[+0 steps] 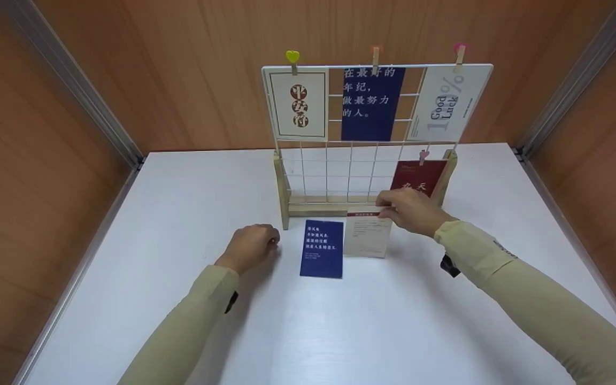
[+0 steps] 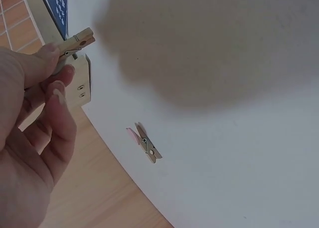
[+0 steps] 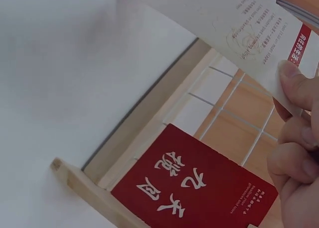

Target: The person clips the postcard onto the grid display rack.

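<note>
My left hand [image 1: 252, 243] is above the table, left of the wire grid rack. In the left wrist view its thumb and fingers pinch a small wooden clothespin [image 2: 77, 42]. My right hand [image 1: 412, 210] is in front of the rack's lower right part. Between its thumb and fingers it pinches the top right corner of a cream card [image 3: 249, 36] with a red band and printed text. A blue card [image 1: 323, 251] with white writing lies on the table left of the cream card. Behind the right hand, a red card [image 1: 420, 174] hangs from a pink-topped clothespin [image 1: 423, 156].
The white wire grid [image 1: 335, 141] stands in a wooden base [image 1: 313, 208]. Along its top, clothespins hold a cream card [image 1: 313, 117], a dark blue card [image 1: 359, 128] and a "Good Luck" card [image 1: 425, 101]. Another clothespin [image 2: 148, 144] lies near the table's edge. Wood-grain panels enclose the table.
</note>
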{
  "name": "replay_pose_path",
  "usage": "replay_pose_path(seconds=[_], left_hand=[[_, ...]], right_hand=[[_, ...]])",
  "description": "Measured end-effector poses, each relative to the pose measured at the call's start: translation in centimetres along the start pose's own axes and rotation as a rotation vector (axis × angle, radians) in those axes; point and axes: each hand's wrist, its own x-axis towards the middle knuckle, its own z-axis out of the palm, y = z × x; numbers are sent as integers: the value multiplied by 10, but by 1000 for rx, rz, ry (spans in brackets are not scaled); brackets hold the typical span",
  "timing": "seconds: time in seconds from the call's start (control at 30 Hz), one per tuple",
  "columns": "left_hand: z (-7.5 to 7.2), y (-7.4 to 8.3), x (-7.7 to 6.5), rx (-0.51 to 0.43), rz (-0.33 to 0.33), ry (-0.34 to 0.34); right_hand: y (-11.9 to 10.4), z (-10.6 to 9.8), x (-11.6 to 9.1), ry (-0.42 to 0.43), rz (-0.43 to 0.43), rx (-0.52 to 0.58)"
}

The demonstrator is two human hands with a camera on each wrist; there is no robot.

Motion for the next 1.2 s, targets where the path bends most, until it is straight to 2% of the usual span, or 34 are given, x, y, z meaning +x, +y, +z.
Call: replay_pose_path(seconds=[0.13,0.4,0.6,0.73,0.97,1.2], left_hand=[[-1,3,1,-3,22,16],[-6,9,2,5,-5,18],[-11,15,6,9,22,23],[-14,17,7,17,36,37],[-16,21,5,20,101,94],[-16,25,4,19,117,95]], right_hand=[[-2,-5,4,43,17,-11],[-4,-15,12,122,37,-20],[-3,-19,19,167,70,-63],[-2,-21,24,211,56,-81],[1,-25,34,309,-23,-85],[-1,-27,43,371,-19,-125]])
